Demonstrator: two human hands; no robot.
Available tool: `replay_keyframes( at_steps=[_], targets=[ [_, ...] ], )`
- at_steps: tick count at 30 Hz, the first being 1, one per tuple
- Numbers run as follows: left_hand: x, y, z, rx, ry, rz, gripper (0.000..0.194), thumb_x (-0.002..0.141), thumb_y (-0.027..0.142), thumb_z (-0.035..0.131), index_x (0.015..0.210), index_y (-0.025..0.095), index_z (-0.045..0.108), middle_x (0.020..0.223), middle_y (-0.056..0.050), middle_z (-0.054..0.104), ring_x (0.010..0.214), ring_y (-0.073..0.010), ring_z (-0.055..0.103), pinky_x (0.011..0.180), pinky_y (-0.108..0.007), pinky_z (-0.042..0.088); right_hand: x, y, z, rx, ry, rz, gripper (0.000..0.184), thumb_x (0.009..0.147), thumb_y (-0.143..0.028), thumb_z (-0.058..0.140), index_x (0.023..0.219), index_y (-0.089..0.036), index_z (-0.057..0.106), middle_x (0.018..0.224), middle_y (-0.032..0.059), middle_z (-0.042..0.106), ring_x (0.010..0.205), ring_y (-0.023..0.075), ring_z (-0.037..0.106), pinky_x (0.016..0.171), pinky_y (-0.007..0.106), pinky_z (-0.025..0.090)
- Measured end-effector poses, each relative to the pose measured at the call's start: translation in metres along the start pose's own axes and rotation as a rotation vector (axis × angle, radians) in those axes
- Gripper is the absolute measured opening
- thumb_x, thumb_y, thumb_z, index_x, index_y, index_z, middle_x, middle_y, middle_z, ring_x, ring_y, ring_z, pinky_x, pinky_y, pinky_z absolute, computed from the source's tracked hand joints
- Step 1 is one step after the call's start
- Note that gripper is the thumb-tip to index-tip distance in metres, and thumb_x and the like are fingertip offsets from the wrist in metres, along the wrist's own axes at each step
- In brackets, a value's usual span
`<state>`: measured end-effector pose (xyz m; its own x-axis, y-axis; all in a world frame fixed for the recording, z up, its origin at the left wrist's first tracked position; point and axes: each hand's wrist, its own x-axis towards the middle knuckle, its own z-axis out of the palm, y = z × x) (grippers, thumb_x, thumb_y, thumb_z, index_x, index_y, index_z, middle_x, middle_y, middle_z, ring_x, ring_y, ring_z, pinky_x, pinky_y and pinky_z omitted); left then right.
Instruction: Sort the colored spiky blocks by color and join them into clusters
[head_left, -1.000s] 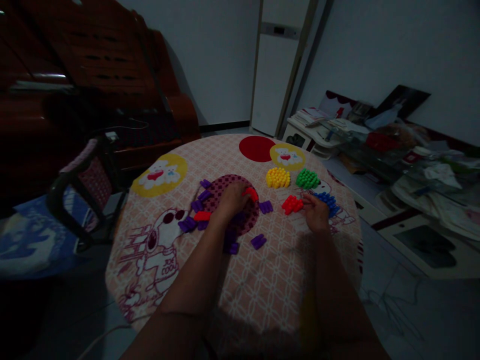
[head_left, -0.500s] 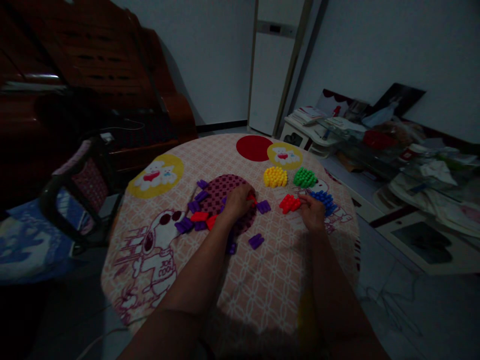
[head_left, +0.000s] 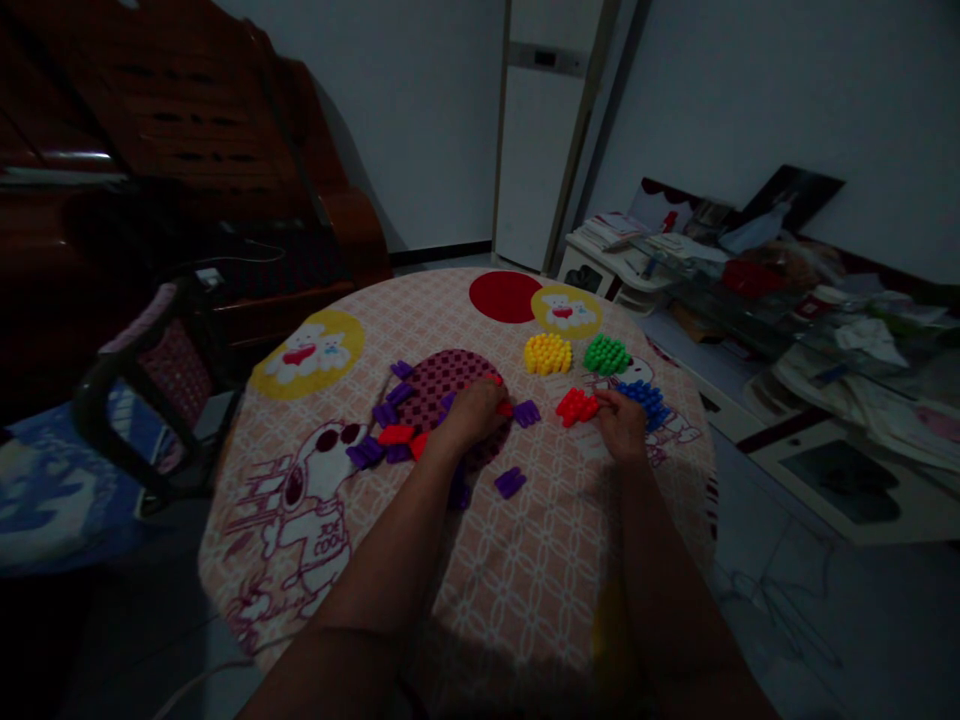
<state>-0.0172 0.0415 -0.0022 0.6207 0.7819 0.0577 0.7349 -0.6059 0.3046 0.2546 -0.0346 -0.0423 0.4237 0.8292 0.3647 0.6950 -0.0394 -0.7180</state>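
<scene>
My left hand (head_left: 471, 410) lies knuckles-up on a dark checkered round patch (head_left: 442, 378) of the tablecloth, fingers curled over a red block whose tip shows at its right. Purple blocks (head_left: 527, 412) lie scattered round the patch, one (head_left: 510, 482) nearer me, with red blocks (head_left: 397, 434) to the left. My right hand (head_left: 621, 422) rests beside a small pile of red blocks (head_left: 576, 406), fingertips pinched at its edge. Behind it sit heaps of yellow (head_left: 547, 353), green (head_left: 606, 354) and blue blocks (head_left: 643, 398).
The round table (head_left: 315, 520) wears a pink cartoon-print cloth. A chair (head_left: 142, 400) stands at its left, dark wooden furniture behind. A white cabinet (head_left: 536, 130) is at the back; cluttered low tables and papers (head_left: 750, 280) fill the right.
My left hand slid slightly right and toward me over the checkered patch, covering more of the red block. The right hand stayed at the red pile. The camera shifted a little.
</scene>
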Motion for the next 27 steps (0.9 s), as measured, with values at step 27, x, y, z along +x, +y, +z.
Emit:
replay_keyframes(
  at_steps=[27],
  targets=[
    [-0.003,0.039,-0.021,-0.741,0.059,0.164,0.023,0.086,0.03,0.061,0.096,0.015,0.074,0.084,-0.004,0.075,0.073,-0.0145,0.066,0.068,-0.023,0.048,-0.016,-0.064,-0.029,0.415,-0.258,-0.001,0.026,0.073,-0.037,0.075,0.088,-0.017,0.075,0.064,-0.0002,0.066,0.052,0.0125,0.056,0.05,0.023,0.044]
  ],
)
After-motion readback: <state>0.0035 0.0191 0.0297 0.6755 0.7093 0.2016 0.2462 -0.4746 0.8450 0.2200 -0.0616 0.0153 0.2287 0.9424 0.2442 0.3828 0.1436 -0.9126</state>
